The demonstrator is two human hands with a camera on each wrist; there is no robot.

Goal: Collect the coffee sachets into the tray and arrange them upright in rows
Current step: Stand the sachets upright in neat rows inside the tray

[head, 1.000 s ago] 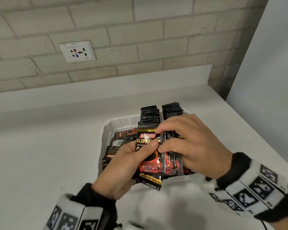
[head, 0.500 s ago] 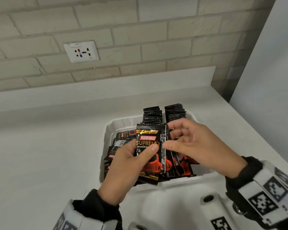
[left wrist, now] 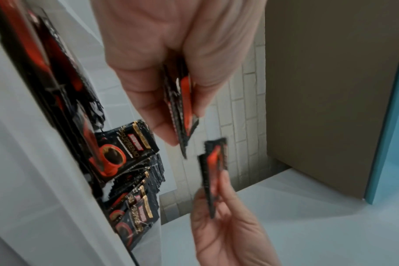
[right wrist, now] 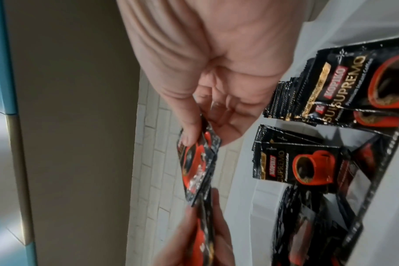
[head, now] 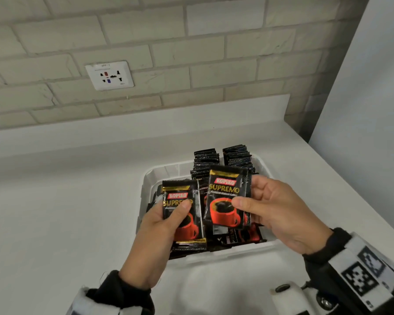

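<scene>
A white tray [head: 166, 172] on the counter holds black coffee sachets with a red cup print. Two upright rows [head: 221, 156] stand at its far side and loose sachets [head: 241, 236] lie near its front. My left hand [head: 162, 223] holds a small stack of sachets [head: 183, 214] above the tray's left part, thumb on the front. My right hand [head: 271, 208] pinches another small stack of sachets [head: 225, 198] beside it, thumb on the red cup. In the left wrist view my left hand [left wrist: 171, 81] grips its stack [left wrist: 182, 111] edge-on. In the right wrist view my right hand [right wrist: 205, 108] pinches its stack [right wrist: 196, 165].
The white counter [head: 66, 212] runs to a brick wall with a socket plate [head: 109, 75]. A tall white panel [head: 373, 110] stands at the right, close to the counter's edge. Part of a white device [head: 287, 296] sits by the front edge.
The single bunch that both hands held together has been split. My right hand drew its part up and to the right, and my left hand kept the rest lower left.
</scene>
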